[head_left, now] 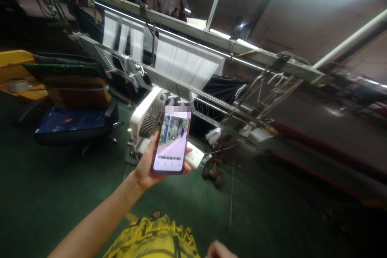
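My left hand [145, 169] is wrapped around a smartphone [171, 145], with the fingertips showing at its right edge. The lit screen displays a picture of a path beside greenery, with a line of text below it. Part of the screen's top is blurred into blocks. At the bottom edge, only a small, smeared part of my right hand [222, 251] shows, low beside the yellow patterned clothing [157, 240]. Its fingers cannot be made out. Just behind the phone stands a white fan [146, 115], and a flat white object [195, 156] juts out at the phone's right.
A long machine frame [187, 28] with white thread sheets [184, 60] crosses the room ahead. An office chair [72, 121] with a blue seat stands left, by a yellow table [16, 58]. Dark metal weights [214, 175] lie on the green floor [99, 193].
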The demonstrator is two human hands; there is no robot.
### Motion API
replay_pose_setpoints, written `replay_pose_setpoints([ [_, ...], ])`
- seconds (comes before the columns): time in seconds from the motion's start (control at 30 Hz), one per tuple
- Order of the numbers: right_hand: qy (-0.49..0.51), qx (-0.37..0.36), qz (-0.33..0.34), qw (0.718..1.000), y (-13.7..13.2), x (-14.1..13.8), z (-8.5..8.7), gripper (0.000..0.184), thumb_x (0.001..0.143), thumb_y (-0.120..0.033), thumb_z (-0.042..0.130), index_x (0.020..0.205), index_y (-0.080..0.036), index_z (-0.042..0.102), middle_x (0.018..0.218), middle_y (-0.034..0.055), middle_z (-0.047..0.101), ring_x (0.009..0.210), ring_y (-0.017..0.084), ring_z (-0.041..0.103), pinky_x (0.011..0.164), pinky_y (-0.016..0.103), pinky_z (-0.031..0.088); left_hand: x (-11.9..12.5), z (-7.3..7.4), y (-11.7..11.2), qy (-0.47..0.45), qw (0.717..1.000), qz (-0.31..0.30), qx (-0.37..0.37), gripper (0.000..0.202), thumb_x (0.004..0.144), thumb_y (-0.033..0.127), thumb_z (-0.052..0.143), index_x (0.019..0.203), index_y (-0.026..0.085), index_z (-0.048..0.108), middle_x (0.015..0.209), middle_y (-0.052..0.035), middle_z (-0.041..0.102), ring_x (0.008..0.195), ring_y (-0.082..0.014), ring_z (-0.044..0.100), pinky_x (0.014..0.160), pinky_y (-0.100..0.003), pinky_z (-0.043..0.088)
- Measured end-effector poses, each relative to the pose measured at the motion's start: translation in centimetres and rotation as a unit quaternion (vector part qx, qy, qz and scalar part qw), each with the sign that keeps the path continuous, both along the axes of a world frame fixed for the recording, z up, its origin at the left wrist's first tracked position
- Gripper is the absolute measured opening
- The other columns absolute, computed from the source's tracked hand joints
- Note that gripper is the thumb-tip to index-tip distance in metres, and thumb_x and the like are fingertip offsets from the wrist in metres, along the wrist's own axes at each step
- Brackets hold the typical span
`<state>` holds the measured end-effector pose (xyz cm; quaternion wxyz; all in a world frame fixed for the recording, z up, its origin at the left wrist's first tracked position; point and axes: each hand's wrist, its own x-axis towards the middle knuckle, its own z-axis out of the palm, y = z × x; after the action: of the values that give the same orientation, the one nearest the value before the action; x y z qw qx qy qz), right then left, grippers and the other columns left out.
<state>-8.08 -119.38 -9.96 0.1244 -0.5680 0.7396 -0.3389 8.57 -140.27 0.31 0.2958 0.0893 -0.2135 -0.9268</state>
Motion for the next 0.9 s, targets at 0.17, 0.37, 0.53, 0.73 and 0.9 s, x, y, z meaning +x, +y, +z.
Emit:
replay_pose_setpoints([
  [0.17,-0.160,-0.081,0.070,0.981,-5.5,1.2,6.0,0.013,0.084,-0.029,0.051,0.090,-0.018,0.055,0.078,0.0022,0.060,0.067,0.015,0.060,0.060,0.023,0.049,-0.7,0.9,0.1,0.013,1.000,-0.015,-0.023,0.071,0.084,0.061,0.020,0.118,0.009,0.055,0.109,-0.0180,0.063,0.076,-0.0324,0.065,0.075,-0.045,0.045],
  [0.37,-0.086,-0.305,0.007,0.948,-9.3,3.5,10.4,0.008,0.085,-0.014,0.047,0.088,-0.018,0.052,0.088,0.0063,0.058,0.076,0.015,0.059,0.061,0.024,0.049,-1.2,0.6,0.4,-0.024,0.999,0.001,-0.024,0.066,0.086,0.056,0.024,0.116,0.007,0.056,0.110,-0.0189,0.063,0.079,-0.0315,0.065,0.078,-0.046,0.046],
  [0.53,0.049,-0.237,0.140,0.960,-10.7,5.0,11.3,0.028,0.084,-0.013,0.048,0.112,-0.014,0.048,0.129,0.0181,0.049,0.098,0.022,0.061,0.077,0.032,0.054,-1.9,-0.7,1.1,-0.053,0.998,0.004,0.041,0.056,0.088,0.048,0.031,0.117,0.008,0.056,0.099,-0.0154,0.068,0.091,-0.0260,0.064,0.086,-0.039,0.046],
  [0.73,0.017,-0.220,0.036,0.975,-9.9,4.4,10.8,0.026,0.084,-0.015,0.048,0.109,-0.013,0.054,0.127,0.0189,0.051,0.085,0.021,0.065,0.067,0.030,0.056,-2.2,-1.3,1.6,-0.070,0.995,0.004,0.069,0.051,0.088,0.045,0.036,0.122,0.011,0.052,0.095,-0.0129,0.070,0.088,-0.0250,0.065,0.087,-0.040,0.046],
  [0.9,-0.001,-0.240,0.039,0.970,-8.6,4.1,10.6,0.022,0.083,-0.013,0.050,0.104,-0.015,0.056,0.122,0.0172,0.056,0.041,0.007,0.052,0.045,0.023,0.050,-2.2,-1.4,1.9,-0.060,0.995,0.008,0.077,0.049,0.088,0.046,0.037,0.116,0.012,0.057,0.090,-0.0113,0.071,0.086,-0.0243,0.065,0.085,-0.039,0.047],
])
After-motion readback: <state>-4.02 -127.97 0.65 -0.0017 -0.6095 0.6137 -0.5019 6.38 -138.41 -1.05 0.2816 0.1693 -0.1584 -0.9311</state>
